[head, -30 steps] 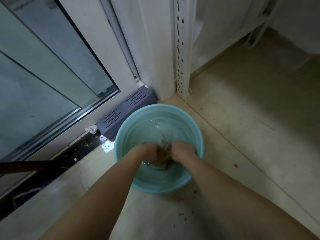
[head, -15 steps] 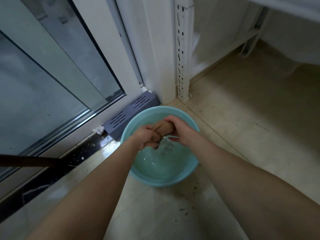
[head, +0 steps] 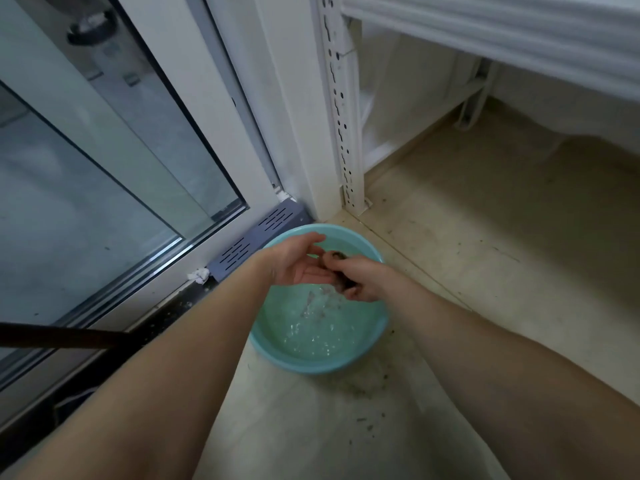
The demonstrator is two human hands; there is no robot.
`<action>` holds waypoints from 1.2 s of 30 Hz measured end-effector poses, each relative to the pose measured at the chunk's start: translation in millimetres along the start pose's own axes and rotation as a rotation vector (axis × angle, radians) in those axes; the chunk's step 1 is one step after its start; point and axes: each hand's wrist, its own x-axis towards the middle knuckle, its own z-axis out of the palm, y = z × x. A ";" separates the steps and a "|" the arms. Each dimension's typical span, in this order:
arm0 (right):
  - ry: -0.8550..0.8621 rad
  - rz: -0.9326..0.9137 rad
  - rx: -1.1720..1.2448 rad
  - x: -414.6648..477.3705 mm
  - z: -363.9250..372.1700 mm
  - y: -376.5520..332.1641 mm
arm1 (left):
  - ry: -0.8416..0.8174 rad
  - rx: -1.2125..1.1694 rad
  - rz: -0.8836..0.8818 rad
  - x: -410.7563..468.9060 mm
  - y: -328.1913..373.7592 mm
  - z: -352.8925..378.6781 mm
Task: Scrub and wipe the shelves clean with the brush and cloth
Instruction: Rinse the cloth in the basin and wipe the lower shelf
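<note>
A teal basin (head: 377,336) with rippling water stands on the floor by the corner. Both hands hover above its far side. My right hand (head: 358,280) is closed around a dark brown wet cloth (head: 335,256), bunched small and mostly hidden in the fist. My left hand (head: 294,259) is open, palm up, fingers spread, touching the right hand. The white metal shelf unit (head: 519,32) rises at the upper right, with its perforated upright (head: 341,109) just behind the basin. No brush is in view.
A glass sliding door (head: 104,168) and its track fill the left. A grey vented box (head: 259,237) lies against the frame. A dark stick (head: 59,336) juts in from the left edge. Grit dots the beige floor (head: 502,271) near the basin.
Both hands rose from the water with the cloth, wrung it together, then the left hand let go and opened. The view tilted up, showing more of the shelf.
</note>
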 end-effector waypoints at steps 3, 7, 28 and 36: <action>-0.030 0.109 0.106 -6.9 -6.7 -10.8 | 0.196 0.307 0.137 -3.8 -7.8 -15.2; -0.096 0.222 0.222 -11.4 -3.3 -16.5 | 0.107 0.374 0.336 -4.3 -23.5 -12.2; 0.513 -0.350 -0.347 -11.8 27.7 -24.1 | 0.308 0.406 0.257 -2.1 11.6 33.5; 0.643 -0.382 -0.620 -13.5 23.8 -20.9 | 0.234 0.273 0.114 -1.1 7.0 36.1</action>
